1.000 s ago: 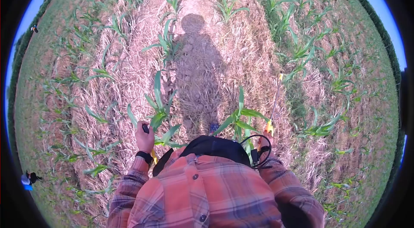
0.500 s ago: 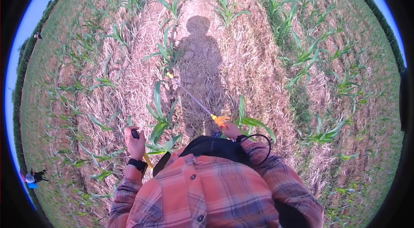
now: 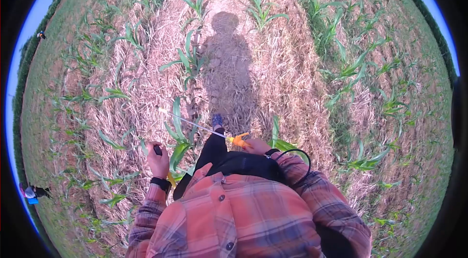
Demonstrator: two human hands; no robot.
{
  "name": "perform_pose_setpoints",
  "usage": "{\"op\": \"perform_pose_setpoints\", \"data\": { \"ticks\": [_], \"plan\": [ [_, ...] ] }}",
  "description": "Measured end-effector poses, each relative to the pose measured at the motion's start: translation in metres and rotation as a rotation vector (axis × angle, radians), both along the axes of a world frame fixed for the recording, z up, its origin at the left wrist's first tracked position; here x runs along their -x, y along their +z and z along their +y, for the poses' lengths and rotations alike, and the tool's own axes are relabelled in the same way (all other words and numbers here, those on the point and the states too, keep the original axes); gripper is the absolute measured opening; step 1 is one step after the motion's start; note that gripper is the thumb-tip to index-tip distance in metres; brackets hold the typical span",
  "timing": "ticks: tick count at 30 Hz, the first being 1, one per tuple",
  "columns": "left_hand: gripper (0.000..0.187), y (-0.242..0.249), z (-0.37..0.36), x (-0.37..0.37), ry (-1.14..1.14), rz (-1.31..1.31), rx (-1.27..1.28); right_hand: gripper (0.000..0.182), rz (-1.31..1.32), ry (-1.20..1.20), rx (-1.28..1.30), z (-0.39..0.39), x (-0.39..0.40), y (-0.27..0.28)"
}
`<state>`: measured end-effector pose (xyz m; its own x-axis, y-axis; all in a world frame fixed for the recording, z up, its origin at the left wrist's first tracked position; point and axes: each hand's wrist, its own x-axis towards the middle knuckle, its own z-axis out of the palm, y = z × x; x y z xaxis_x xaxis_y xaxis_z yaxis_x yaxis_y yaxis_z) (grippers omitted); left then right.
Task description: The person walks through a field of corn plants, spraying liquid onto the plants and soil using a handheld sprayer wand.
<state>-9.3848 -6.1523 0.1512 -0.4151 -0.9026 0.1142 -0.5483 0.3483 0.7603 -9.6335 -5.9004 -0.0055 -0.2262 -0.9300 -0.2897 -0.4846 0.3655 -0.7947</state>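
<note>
My left hand [image 3: 158, 160] is closed around a black-ended lever [image 3: 157, 150], whose yellow shaft shows below the wrist. My right hand [image 3: 256, 146] grips the orange handle [image 3: 239, 140] of a spray wand. From that handle the thin wand [image 3: 197, 125] reaches up and left over a young corn plant [image 3: 179, 136], its pale tip blurred over dry straw. A black hose [image 3: 306, 160] curves beside my right wrist. My foot [image 3: 217, 120] in a patterned blue shoe shows just above the wand.
Rows of young corn [image 3: 261, 11] run forward over straw-covered soil. My shadow [image 3: 226, 63] falls between two rows. Far off at the left edge are a person [image 3: 30, 193] with something blue, and another small figure [image 3: 41, 35].
The wand has swung left and its handle has shifted left and slightly down with my right hand. One leg and shoe have come forward into view. My left hand has moved slightly.
</note>
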Motion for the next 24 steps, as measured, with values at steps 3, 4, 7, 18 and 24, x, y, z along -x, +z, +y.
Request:
{"op": "perform_pose_setpoints", "data": {
  "ticks": [3, 4, 7, 18, 24],
  "plan": [
    [0.014, -0.002, -0.016, 0.046, -0.092, -0.062, 0.122, 0.032, 0.03, -0.172, -0.142, 0.008, 0.018, -0.002],
    [0.015, -0.005, -0.03, 0.058, -0.099, -0.097, 0.026, 0.032, 0.046, -0.29, -0.236, 0.008, 0.029, -0.002],
    [0.015, -0.013, -0.057, 0.092, -0.164, -0.061, 0.054, 0.03, 0.058, -0.528, -0.179, 0.02, 0.048, -0.002],
    [0.016, 0.037, -0.151, 0.144, -0.17, 0.143, -0.252, 0.023, -0.379, -1.557, -0.154, 0.036, 0.099, 0.006],
    [0.016, 0.128, -0.181, 0.125, -0.172, 0.313, -0.165, 0.022, -0.412, -1.929, 0.0, 0.049, 0.11, -0.004]
  ]
}}
